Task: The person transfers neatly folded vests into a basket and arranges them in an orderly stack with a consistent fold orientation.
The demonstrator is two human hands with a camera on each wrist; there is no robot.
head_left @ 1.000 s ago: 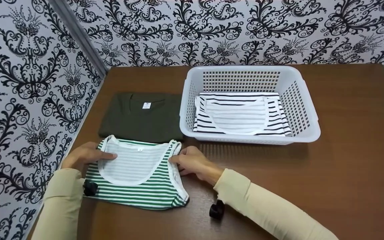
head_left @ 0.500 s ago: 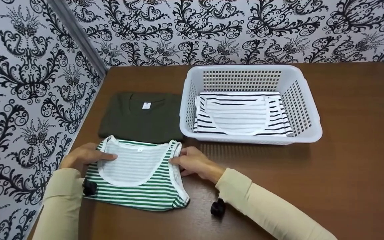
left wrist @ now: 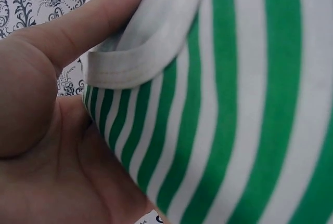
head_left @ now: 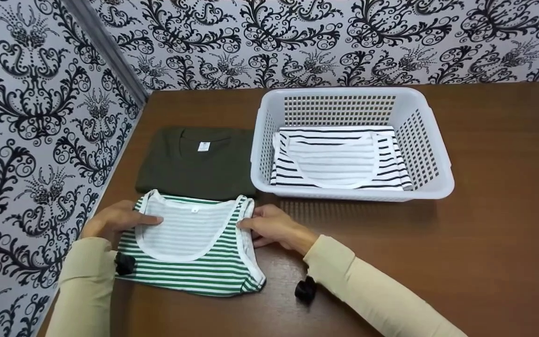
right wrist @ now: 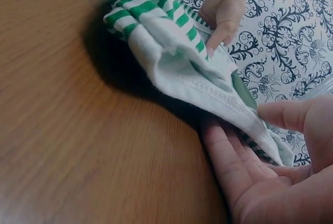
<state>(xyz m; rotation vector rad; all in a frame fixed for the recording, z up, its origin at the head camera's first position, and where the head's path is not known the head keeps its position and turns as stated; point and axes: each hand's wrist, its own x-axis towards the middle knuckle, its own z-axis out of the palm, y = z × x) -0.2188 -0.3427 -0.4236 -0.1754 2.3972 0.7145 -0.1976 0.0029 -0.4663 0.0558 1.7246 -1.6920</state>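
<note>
A folded green-and-white striped top [head_left: 194, 276] lies at the front left of the table, its white neckline facing up. My left hand [head_left: 117, 219] grips its left edge, thumb on top by the neckline and fingers underneath. At the opposite edge my right hand [head_left: 276, 228] holds the armhole side. In the left wrist view the thumb of the left hand [left wrist: 52, 104] lies over the white trim of the striped cloth [left wrist: 208, 130]. The right wrist view has the fingers of the right hand [right wrist: 276, 177] under the white edge [right wrist: 208, 96], thumb above.
Behind the striped top lies a folded dark green shirt [head_left: 194, 164]. To its right stands a white plastic basket [head_left: 344, 194] holding a folded black-and-white striped top [head_left: 335, 164]. Patterned walls border the brown table [head_left: 498, 187] at the back and left.
Both hands keep their hold, and the striped top stays in place on the table. The head view has shifted slightly.
</note>
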